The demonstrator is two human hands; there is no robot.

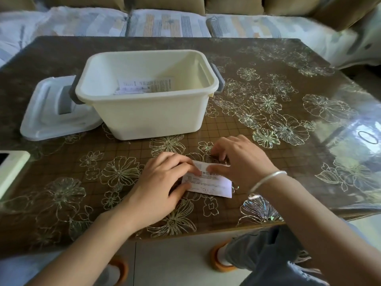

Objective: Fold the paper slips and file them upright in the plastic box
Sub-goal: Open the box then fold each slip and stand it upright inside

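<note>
Pinched between left hand [165,178] and right hand [241,159], the paper slip [210,183] is held flat on the table [288,83], long axis left-right; the plastic box [154,118] is set beyond it and leftward, nearer the left hand

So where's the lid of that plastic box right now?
In the head view, the lid lies flat on the table, left of centre, close against the left side of the plastic box, next to its grey handle.
</note>
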